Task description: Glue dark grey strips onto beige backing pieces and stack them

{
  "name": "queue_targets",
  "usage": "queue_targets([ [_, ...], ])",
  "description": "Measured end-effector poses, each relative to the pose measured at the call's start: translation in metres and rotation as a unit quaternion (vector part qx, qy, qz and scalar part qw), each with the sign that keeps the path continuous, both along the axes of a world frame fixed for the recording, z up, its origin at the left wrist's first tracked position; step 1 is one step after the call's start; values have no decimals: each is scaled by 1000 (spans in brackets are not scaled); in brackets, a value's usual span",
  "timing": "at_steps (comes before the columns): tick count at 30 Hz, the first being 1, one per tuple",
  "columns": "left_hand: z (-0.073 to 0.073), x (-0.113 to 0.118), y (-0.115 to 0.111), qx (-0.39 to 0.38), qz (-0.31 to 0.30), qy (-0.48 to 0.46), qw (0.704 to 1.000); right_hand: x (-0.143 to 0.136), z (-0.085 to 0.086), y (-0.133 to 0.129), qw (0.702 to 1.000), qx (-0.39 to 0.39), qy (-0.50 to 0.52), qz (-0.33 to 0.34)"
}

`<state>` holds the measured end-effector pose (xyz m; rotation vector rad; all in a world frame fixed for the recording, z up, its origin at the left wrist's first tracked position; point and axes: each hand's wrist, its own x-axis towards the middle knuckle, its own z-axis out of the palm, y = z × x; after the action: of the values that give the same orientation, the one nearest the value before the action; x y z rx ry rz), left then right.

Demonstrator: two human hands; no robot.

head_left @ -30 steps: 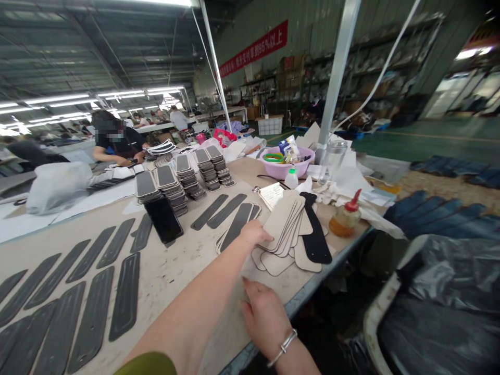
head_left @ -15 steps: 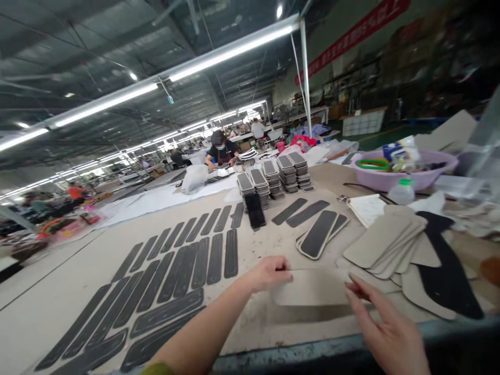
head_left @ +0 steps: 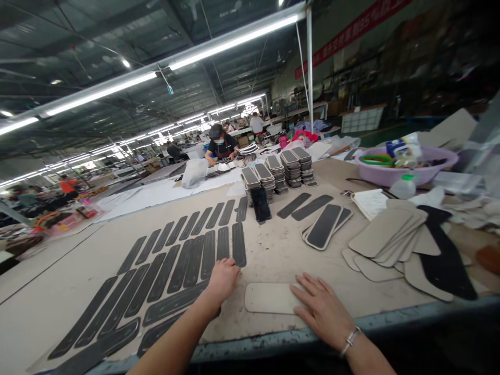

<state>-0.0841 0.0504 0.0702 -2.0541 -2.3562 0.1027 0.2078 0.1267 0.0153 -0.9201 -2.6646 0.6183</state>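
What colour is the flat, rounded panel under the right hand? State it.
Pale cream: the flat panel, clearest in the head view.

A bare lane of worktop (head_left: 269, 255) runs far from the pale panel (head_left: 269, 298), between rows of dark strips (head_left: 191, 263) at left and overlapping dark-faced panels (head_left: 322, 227) at right. A glossy black slab (head_left: 261, 204) and tall stacks (head_left: 274, 174) block its far end. Fanned pale pieces (head_left: 383, 232) crowd the right; the right hand (head_left: 322, 310) has open room before them.
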Motion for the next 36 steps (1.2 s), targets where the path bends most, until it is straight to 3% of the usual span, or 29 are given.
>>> queue_targets([
  [10,-5,-17,26,-44,-81,77,993,-3,-15,4,997,51,53,7],
  [15,-1,-20,30,1,-102,83,991,-5,-16,3,984,96,145,-28],
  [17,9,-21,28,67,-89,56,992,-6,-14,2,974,83,201,-71],
  [20,37,-22,22,178,-57,-16,982,-7,-10,1,950,13,282,-135],
  [24,82,-16,6,221,-11,-194,956,-8,-7,3,909,-130,349,-188],
  [27,106,-2,-18,198,36,-401,894,-10,-7,2,870,-236,377,-216],
  [30,118,16,-45,174,48,-584,791,-14,-4,-1,814,-371,393,-215],
  [33,119,31,-65,146,60,-679,717,-17,3,-7,756,-467,418,-188],
  [36,114,40,-74,127,94,-716,680,-14,11,-13,735,-508,427,-139],
])
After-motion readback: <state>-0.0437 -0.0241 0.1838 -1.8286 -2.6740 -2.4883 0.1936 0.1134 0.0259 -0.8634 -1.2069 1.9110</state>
